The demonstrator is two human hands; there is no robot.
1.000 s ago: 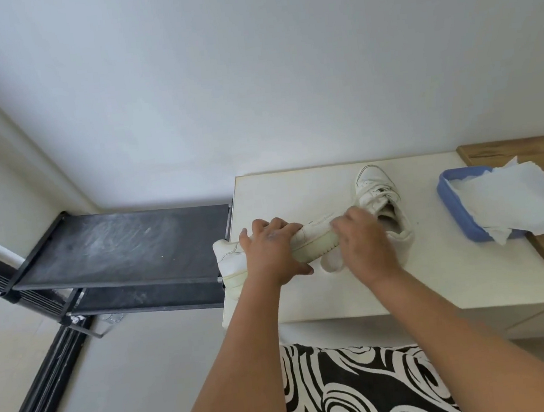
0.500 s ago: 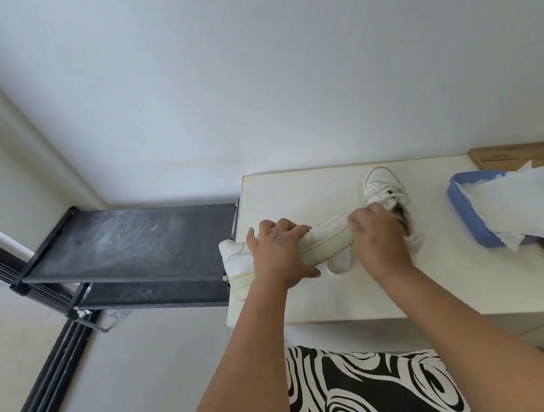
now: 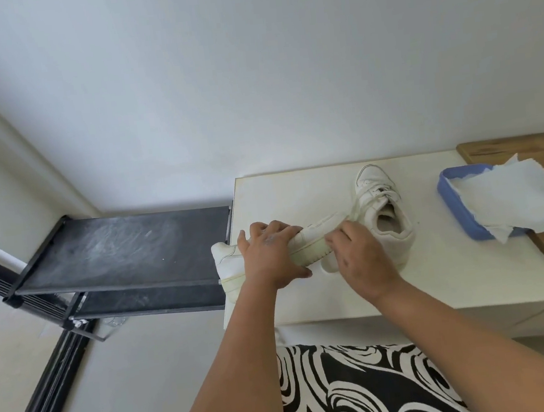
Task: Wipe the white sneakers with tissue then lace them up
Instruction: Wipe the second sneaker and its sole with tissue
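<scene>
One white sneaker (image 3: 314, 240) lies on its side at the left end of the white table (image 3: 296, 190), its toe past the table's left edge. My left hand (image 3: 269, 256) grips it around the middle, fingers over the top and thumb below. My right hand (image 3: 359, 253) holds a wad of white tissue (image 3: 329, 264) against the sneaker's sole edge near the heel. The second white sneaker (image 3: 381, 201) stands upright just behind my right hand, laces loose, opening toward me.
A blue tissue box (image 3: 455, 210) with a sheet of tissue (image 3: 511, 200) sticking out lies on a wooden board (image 3: 543, 150) at the table's right. A dusty black shoe rack (image 3: 117, 245) stands left of the table. Black-and-white patterned fabric (image 3: 367, 390) is below me.
My right hand with the tissue slid right along the sneaker's sole edge, then back left. My left hand kept its grip on the sneaker.
</scene>
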